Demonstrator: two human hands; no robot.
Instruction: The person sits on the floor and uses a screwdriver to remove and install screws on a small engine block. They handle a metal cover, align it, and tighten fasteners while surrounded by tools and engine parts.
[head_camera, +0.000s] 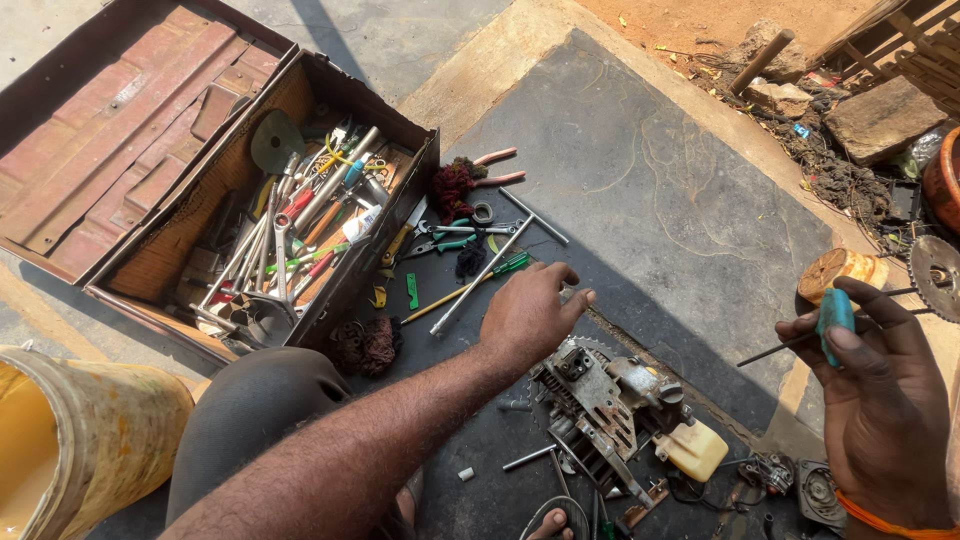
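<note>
My left hand (532, 312) reaches out over the dark ground, fingers curled and apart, hovering just above loose tools such as a long T-handle wrench (497, 260) and a green-handled screwdriver (470, 286). It holds nothing that I can see. My right hand (878, 395) is raised at the right, shut on a teal-handled screwdriver (834, 318) whose thin shaft points left. Between the hands lies a small grey engine (600, 405) with a yellowish plastic tank (692, 450).
An open rusty metal toolbox (170, 240) full of wrenches and pliers sits at the left, its lid (110, 130) laid back. A yellow bucket (80, 440) stands at the bottom left. Pliers (500, 168), a red rag (452, 185), a circular saw blade (936, 275) and rubble lie around.
</note>
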